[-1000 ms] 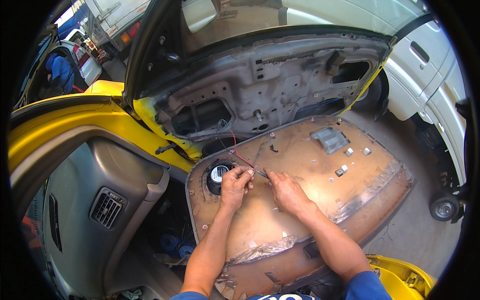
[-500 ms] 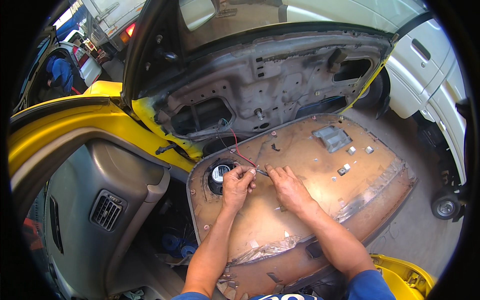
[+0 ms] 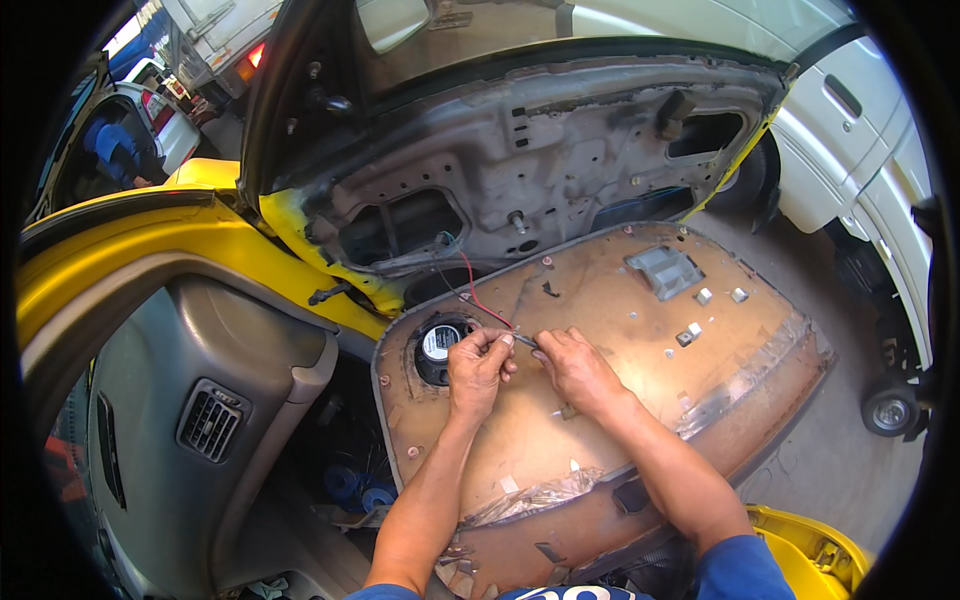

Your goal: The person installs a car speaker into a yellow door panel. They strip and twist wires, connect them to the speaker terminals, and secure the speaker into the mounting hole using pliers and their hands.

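Observation:
My left hand [image 3: 474, 372] pinches the end of a red wire [image 3: 480, 303] between thumb and fingertips. Close beside it, my right hand [image 3: 582, 374] is closed on a short dark strand [image 3: 526, 341] that runs across to the left fingertips; whether this is wire or tape I cannot tell. From an opening in the bare metal door shell [image 3: 490, 170], the red wire comes down alongside a thin dark one. Both hands are above the brown back of a detached door panel [image 3: 540, 440]. A round black speaker [image 3: 438, 342] with a white label sits in it, left of my left hand.
Metal clips and a grey plastic piece [image 3: 664, 273] sit on the panel's right part. At left is the grey dashboard with an air vent [image 3: 213, 420]. A white vehicle [image 3: 850, 140] stands beyond the door. Another person [image 3: 118, 150] in blue bends at a car far left.
My hands stay together at the wire, with the right fingers slightly shifted along the dark strand. The person far left has leaned differently. The view has moved a little.

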Demonstrator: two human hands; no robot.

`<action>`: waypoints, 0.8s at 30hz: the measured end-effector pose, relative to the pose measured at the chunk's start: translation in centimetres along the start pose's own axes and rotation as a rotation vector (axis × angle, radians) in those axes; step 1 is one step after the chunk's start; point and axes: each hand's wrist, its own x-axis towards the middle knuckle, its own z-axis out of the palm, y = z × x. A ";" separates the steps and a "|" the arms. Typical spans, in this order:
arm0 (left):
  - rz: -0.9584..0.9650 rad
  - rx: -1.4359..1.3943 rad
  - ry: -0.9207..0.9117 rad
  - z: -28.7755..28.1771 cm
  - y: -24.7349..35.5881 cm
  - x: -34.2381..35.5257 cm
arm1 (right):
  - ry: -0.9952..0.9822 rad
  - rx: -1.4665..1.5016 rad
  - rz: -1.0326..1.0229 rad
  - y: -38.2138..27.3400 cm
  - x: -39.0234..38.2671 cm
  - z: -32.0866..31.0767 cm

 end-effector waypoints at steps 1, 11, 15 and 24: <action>-0.007 0.001 0.011 0.0 0.0 0.0 | -0.011 -0.011 0.005 0.1 0.0 0.0; -0.049 -0.001 -0.054 -0.6 0.6 0.6 | -0.047 0.117 0.037 0.0 -0.3 -0.2; -0.063 0.008 -0.080 -0.8 0.7 0.6 | -0.069 0.058 0.040 0.0 -0.4 -0.3; -0.043 0.074 -0.150 -1.3 0.6 0.9 | -0.005 -0.020 -0.002 -0.1 -0.3 -0.3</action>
